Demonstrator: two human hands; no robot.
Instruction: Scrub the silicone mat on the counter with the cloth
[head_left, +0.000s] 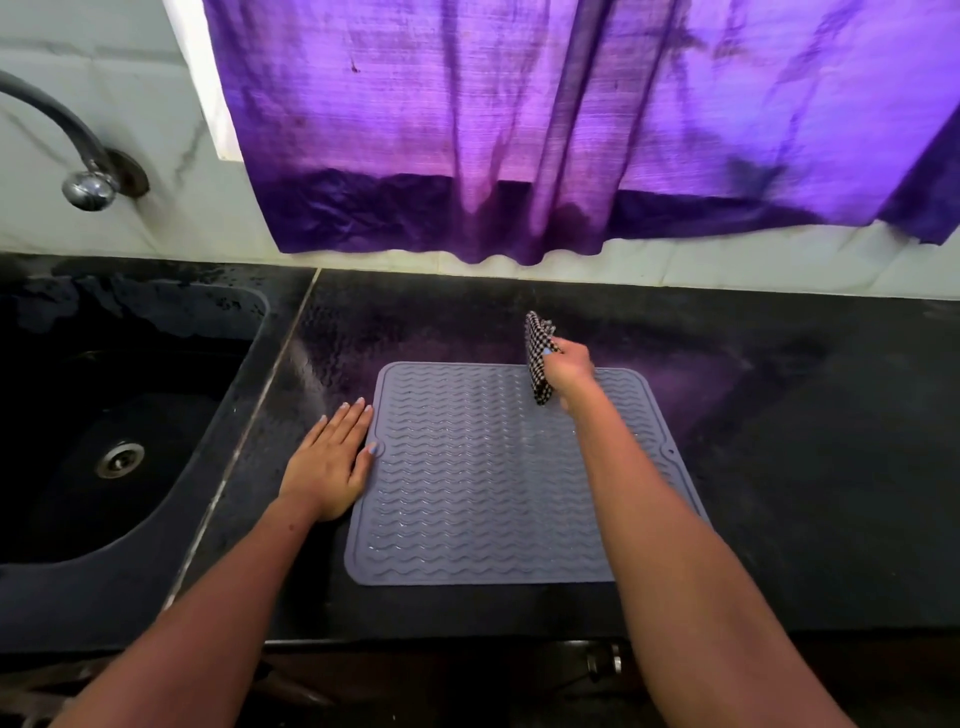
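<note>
At nine o'clock from where I stand sits the dark sink (130, 415), its drain showing near the bottom, with the curved tap (85, 171) coming out of the wall at ten o'clock above it. Moving right, my left hand (332, 462) lies flat on the black surface (805, 467), fingers straight and close together, the thumb tip touching the left rim of the grey silicone mat (467, 478), so I judge it is there to keep the mat from sliding. The mat lies flat in front of me at twelve o'clock, its wavy ridges running across it, and small glints along the ridges suggest some wetness, though I cannot be sure of that. At one o'clock my right hand (569, 366) grips a bunched checked cloth (537, 364) above the mat's far edge; the cloth stands nearly upright in my curled fingers, its lower end close to the mat, and I cannot tell whether it touches. Behind it all hangs a purple curtain (519, 130) across the wall. I see no suds or wiped streaks on the mat, so I cannot read how much scrubbing is done; as I judge it, the cloth must first be pressed down and most of the mat is still to be worked over.
</note>
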